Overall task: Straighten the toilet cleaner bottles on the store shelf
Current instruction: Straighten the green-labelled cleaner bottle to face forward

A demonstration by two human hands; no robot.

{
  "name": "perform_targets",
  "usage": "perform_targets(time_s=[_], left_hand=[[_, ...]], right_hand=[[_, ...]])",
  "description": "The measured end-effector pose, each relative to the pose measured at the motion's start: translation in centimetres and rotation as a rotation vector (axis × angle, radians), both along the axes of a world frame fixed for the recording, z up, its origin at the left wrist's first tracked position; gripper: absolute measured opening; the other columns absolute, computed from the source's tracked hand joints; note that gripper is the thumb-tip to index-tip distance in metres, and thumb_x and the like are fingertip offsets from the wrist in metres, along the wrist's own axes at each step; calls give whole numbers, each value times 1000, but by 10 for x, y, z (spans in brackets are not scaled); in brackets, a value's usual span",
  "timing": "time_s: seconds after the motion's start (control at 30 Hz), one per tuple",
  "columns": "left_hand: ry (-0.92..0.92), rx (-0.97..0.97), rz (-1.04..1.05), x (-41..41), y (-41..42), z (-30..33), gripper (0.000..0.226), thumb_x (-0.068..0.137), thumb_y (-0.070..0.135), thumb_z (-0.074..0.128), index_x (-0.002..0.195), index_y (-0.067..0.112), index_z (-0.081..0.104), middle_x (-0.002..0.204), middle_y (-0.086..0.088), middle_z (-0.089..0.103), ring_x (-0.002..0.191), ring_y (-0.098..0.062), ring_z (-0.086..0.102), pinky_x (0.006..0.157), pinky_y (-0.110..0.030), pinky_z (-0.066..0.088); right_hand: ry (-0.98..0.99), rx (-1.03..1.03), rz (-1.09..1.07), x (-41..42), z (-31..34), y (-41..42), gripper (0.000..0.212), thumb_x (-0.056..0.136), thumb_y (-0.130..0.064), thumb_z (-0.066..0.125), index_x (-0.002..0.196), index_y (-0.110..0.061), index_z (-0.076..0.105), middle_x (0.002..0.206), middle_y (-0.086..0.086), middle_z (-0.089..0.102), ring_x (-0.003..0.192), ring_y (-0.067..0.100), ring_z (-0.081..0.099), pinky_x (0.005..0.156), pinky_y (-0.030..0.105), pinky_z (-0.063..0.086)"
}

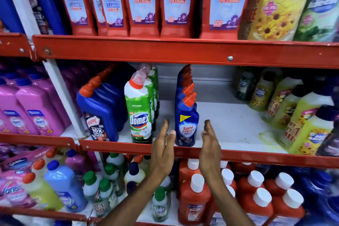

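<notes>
On the middle shelf a row of blue Sani Fresh toilet cleaner bottles with red angled caps runs front to back. Left of it stands a row of green and white Domex bottles, then big blue Harpic bottles. My left hand is open, fingers straight, just left of the front Sani Fresh bottle. My right hand is open too, just right of that bottle. Neither hand grips it; whether the fingertips touch it is unclear.
Yellow floor cleaner bottles crowd the shelf's right end, with bare white shelf between them and the Sani Fresh row. Red Harpic bathroom cleaner bottles fill the shelf above. Orange bottles with white caps stand on the shelf below. Pink bottles sit left.
</notes>
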State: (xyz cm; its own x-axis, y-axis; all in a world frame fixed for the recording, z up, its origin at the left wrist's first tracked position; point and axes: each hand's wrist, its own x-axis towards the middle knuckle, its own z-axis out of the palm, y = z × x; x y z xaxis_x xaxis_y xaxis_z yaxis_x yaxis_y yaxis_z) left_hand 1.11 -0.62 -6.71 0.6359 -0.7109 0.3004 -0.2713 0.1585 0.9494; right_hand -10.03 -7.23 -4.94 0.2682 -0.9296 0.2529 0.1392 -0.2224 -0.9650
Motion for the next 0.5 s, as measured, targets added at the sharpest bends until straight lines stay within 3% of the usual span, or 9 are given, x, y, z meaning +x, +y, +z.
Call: perform_targets(time_s=[0.1, 0.2, 0.3, 0.4, 0.43, 0.5], left_hand=[[-97, -105, 129, 5, 37, -6, 50, 96, 51, 48, 138, 29, 61, 141, 9, 67, 134, -4, 60, 112, -37, 50], [-150, -220, 297, 24, 68, -12, 30, 98, 42, 50, 122, 37, 68, 124, 7, 75, 121, -16, 69, 102, -44, 56], [-142, -261, 311, 48, 80, -13, 39, 97, 45, 50, 133, 33, 60, 138, 3, 65, 132, -20, 61, 111, -45, 50], [-96, -145, 173, 73, 82, -11, 67, 92, 57, 46, 152, 27, 41, 160, 7, 44, 150, -8, 40, 125, -43, 35], [-73, -109, 118, 81, 80, -12, 72, 91, 63, 45, 154, 31, 35, 165, 9, 37, 153, -6, 34, 128, -42, 30], [-24, -56, 18, 94, 73, -9, 79, 88, 74, 45, 155, 37, 28, 170, 9, 28, 156, -6, 28, 131, -41, 24]], right_hand=[[-143, -167, -235, -2, -1, 23, 42, 92, -22, 39, 125, -16, 64, 128, 0, 68, 114, 9, 64, 87, 6, 47], [-163, -260, -223, 17, -10, 46, 34, 89, -24, 41, 106, -17, 69, 106, 2, 74, 101, 15, 68, 86, 23, 53], [-41, -234, -49, 48, -15, 66, 38, 93, -31, 41, 119, -22, 67, 118, -3, 72, 112, 12, 66, 94, 24, 50], [41, -90, 84, 88, -14, 80, 49, 96, -37, 37, 142, -28, 50, 146, -6, 56, 135, 5, 49, 113, 27, 38], [64, -55, 93, 99, -12, 82, 53, 96, -39, 35, 147, -27, 43, 153, -5, 48, 140, 5, 43, 117, 23, 33], [130, -26, 82, 114, -8, 80, 53, 101, -34, 34, 152, -19, 35, 160, -1, 36, 143, 3, 33, 108, -1, 23]])
